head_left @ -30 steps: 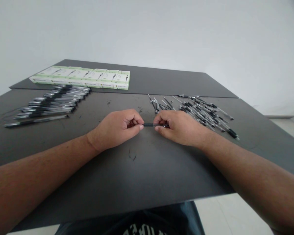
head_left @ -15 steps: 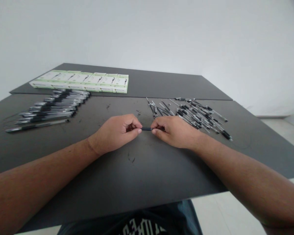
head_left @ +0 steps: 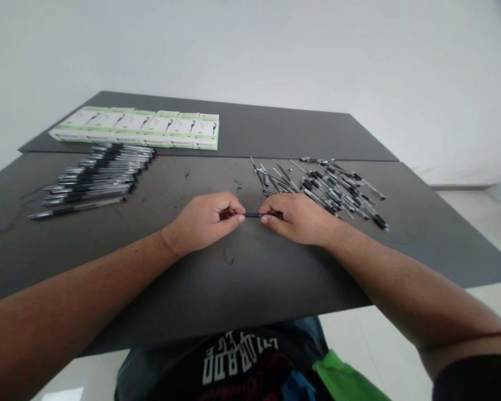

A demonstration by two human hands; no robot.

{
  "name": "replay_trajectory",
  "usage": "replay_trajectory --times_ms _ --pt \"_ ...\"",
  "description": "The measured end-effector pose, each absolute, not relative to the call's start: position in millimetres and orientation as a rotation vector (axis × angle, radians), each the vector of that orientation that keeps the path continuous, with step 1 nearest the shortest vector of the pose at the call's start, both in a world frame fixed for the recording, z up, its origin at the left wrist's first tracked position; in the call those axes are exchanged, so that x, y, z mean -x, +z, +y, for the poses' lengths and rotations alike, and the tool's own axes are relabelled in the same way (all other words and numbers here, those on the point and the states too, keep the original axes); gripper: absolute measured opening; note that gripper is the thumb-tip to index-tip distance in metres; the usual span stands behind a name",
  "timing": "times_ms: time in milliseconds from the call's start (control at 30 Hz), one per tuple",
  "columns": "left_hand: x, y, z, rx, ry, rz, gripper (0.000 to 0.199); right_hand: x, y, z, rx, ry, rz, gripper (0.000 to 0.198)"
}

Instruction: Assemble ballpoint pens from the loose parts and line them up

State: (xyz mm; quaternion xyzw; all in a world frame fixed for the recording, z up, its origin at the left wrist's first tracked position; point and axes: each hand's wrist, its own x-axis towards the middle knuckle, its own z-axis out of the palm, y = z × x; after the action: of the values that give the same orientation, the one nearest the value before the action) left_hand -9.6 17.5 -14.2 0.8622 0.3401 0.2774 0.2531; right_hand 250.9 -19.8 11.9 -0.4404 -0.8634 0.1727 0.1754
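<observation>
My left hand (head_left: 209, 221) and my right hand (head_left: 298, 219) face each other over the middle of the table. Between them lies a pen (head_left: 253, 215), of which only a short black section shows. Thumb and forefinger of my left hand are closed on its left end; those of my right hand pinch the right end. The rest of the pen is hidden by the fingers. Just behind my right hand is a loose heap of clear-and-black pens and pen parts (head_left: 338, 189).
A row of finished-looking pens (head_left: 96, 174) lies at the left, one pen (head_left: 79, 208) slightly apart in front. Green-and-white boxes (head_left: 150, 128) line the far left. Dark marks (head_left: 229, 258) spot the grey table (head_left: 250, 295). Green cloth (head_left: 346, 379) hangs below its front edge.
My view has tilted down, so more of the shirt and a green cloth show. Both hands keep their pinch on the pen, with little visible movement.
</observation>
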Motion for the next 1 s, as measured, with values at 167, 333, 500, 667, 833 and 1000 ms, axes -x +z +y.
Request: replay_trajectory --times_ms 167,333,500,667,833,1000 --pt "9.1 -15.5 17.4 -2.326 0.759 0.901 0.016 -253.2 11.4 -19.3 1.234 0.492 -2.458 0.014" --pt "10.1 -16.5 18.4 -2.343 0.756 0.887 0.016 -255.4 10.3 -19.0 1.213 0.490 -2.472 0.015" --pt "10.6 -15.7 18.9 -2.362 0.718 0.888 0.018 -255.7 10.8 -19.6 1.216 0.515 -2.478 0.015" --pt "9.9 -15.9 19.0 -2.363 0.712 0.909 0.019 -255.5 10.3 -19.2 1.200 0.501 -2.479 0.016" --pt "10.2 -16.6 19.4 -2.372 0.712 0.898 0.018 -255.3 11.0 -18.8 1.206 0.509 -2.488 0.015" --pt "10.4 -15.9 20.1 -2.367 0.688 0.907 0.019 -254.7 11.2 -18.6 1.190 0.509 -2.492 0.015"
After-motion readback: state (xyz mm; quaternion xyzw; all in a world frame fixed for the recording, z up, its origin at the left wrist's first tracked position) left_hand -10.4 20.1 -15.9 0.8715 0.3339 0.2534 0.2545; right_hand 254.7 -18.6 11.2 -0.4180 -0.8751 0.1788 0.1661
